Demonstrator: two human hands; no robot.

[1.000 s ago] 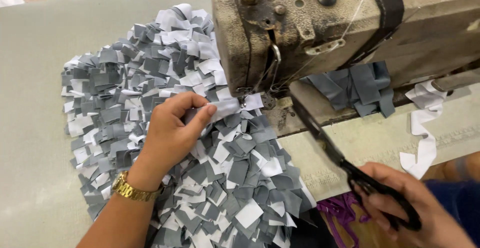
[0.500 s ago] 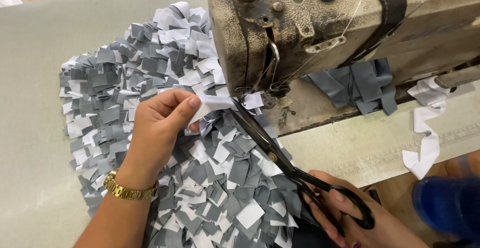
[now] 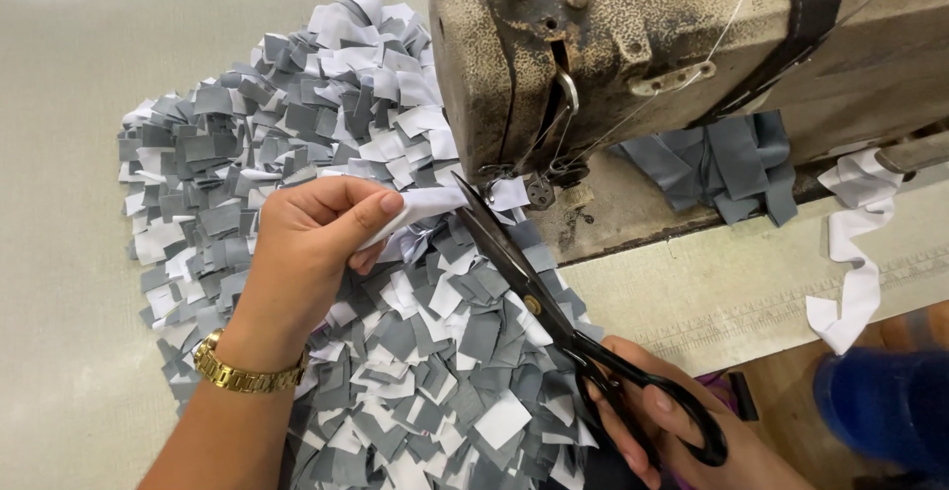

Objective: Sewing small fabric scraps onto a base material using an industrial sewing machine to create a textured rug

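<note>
Left hand [image 3: 306, 253]: thumb and forefinger pinched on a white fabric strip [image 3: 420, 208], pulling it taut off the top of the rug; other fingers curled under. Strip tip sits right at the blades of the scissors [image 3: 554, 317], touching or nearly so, can't tell which. Right hand [image 3: 682, 431]: fingers through the black loops, closed around the handles; blades look nearly together, tips pointing up-left toward the needle area. Gold watch [image 3: 237, 376] on the left wrist. Under both hands: shaggy rug [image 3: 326, 154] of grey and white fabric tabs, spread on the grey-green table [image 3: 59, 203], its right edge tucked under the head of the sewing machine [image 3: 613, 45]. Machine is old, beige paint worn and speckled; thread runs diagonally down its face to the needle zone just beside the scissor tips. Behind the head, a bunch of grey strips [image 3: 732, 164] on the machine bed. Further right, a loose white strip [image 3: 855, 253] hangs over the table edge. Blue fabric [image 3: 880, 411] at lower right, below table level.
</note>
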